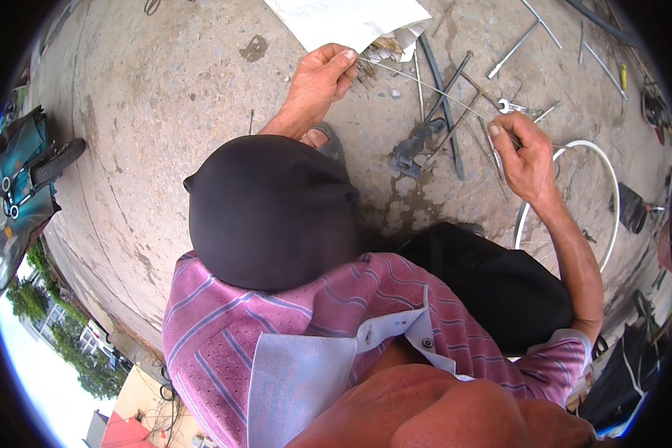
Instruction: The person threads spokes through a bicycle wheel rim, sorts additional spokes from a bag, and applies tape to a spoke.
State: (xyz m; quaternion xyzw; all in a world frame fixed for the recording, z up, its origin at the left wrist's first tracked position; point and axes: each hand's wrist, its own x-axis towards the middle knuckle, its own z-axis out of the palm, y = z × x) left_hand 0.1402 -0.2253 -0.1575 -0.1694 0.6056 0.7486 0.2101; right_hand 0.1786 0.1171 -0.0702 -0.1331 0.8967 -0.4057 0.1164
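A thin metal spoke (425, 84) stretches in a slanting line between my two hands, above the concrete floor. My left hand (322, 81) pinches its far left end between thumb and fingertips. Lower down and to the right, my right hand (526, 157) is closed on the other end, thumb pressed against the fingers. Just past my left hand, a bundle of thin rods (384, 51) sticks out from under a white sheet or sack (343, 21). Beside my right wrist lies a white wheel rim (614, 196), partly hidden by my forearm.
Between my hands, black bars (444, 104) and a dark clamp-like part (413, 151) lie on the floor. A wrench (511, 107) is near my right hand. Metal rods (514, 51) are scattered at the far right. A teal vehicle (26, 175) with a black tyre stands left.
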